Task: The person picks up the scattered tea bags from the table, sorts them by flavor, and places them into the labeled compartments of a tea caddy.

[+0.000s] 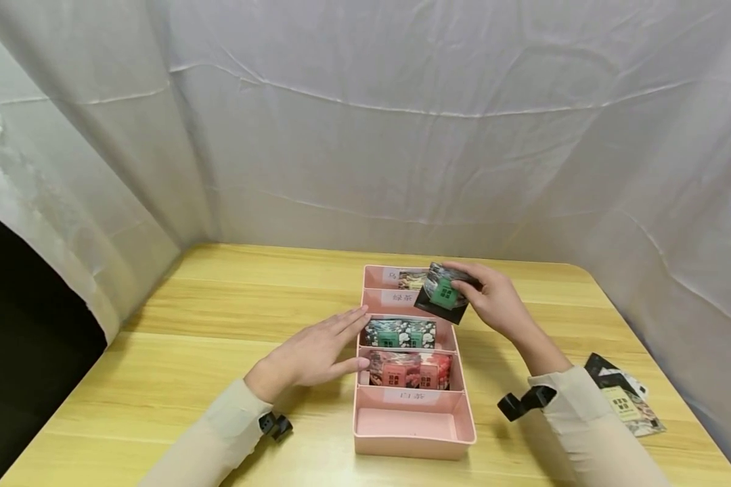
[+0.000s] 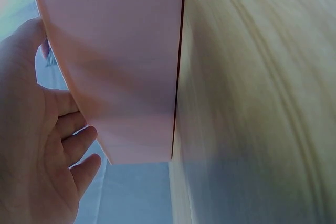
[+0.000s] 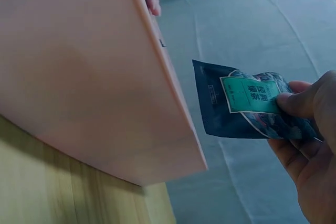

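A long pink divided box (image 1: 414,448) lies lengthwise in front of me, its compartments marked with white labels. My left hand (image 1: 317,348) rests on its left rim, fingers fairly straight, thumb over the edge. Between thumb and fingers my right hand (image 1: 493,297) pinches a dark tea sachet (image 1: 443,294) with a green label, tilted above the box's far right part. In the right wrist view the sachet (image 3: 247,100) is beside the box's rim. Green-labelled sachets (image 1: 401,334) fill a middle compartment, red-labelled sachets (image 1: 409,370) the one nearer me. The nearest compartment holds nothing.
A yellowish sachet (image 1: 412,280) sits in the farthest compartment. Right of the box, by my right forearm, lies a loose pile of sachets (image 1: 624,399), one with a yellow label. White cloth (image 1: 365,149) hangs behind the wooden table (image 1: 268,284).
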Tool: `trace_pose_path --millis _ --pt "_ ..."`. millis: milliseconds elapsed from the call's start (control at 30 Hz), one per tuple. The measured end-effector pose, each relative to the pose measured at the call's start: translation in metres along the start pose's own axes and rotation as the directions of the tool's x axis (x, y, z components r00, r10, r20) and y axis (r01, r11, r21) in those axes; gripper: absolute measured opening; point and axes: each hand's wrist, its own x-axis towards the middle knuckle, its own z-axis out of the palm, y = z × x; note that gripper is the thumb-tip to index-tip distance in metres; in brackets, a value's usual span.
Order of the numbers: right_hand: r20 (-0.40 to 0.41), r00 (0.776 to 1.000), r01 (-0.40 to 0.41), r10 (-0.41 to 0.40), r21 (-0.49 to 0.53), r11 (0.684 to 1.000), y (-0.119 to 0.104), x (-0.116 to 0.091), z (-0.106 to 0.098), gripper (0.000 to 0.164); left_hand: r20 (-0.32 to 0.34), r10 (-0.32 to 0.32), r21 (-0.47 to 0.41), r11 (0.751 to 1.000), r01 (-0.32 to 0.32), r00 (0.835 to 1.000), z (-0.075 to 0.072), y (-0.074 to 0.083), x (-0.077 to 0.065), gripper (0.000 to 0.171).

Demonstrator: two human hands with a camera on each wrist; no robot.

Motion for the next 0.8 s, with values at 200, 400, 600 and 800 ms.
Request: trace_pose_path --millis 200,400,600,800 --pt "0.031 0.998 -0.056 0.055 0.045 0.997 0.002 0.015 0.010 0.033 -0.008 0.012 0.003 1.000 -0.012 1.000 0.001 -0.001 0.000 0.086" --pt "0.038 0.995 -0.099 0.097 0.075 0.992 0.006 0.026 0.020 0.032 -0.010 0.010 0.002 1.000 -0.010 1.000 0.002 0.000 0.001 0.087" --pt "0.079 0.992 -0.108 0.101 0.087 0.990 0.008 0.030 0.030 0.029 -0.006 0.003 0.002 1.000 -0.003 1.000 0.003 0.000 0.002 0.087" --pt "0.135 0.984 -0.126 0.114 0.088 0.988 0.008 0.030 0.037 0.025 0.002 0.005 0.003 1.000 -0.005 1.000 0.002 0.001 0.002 0.086"
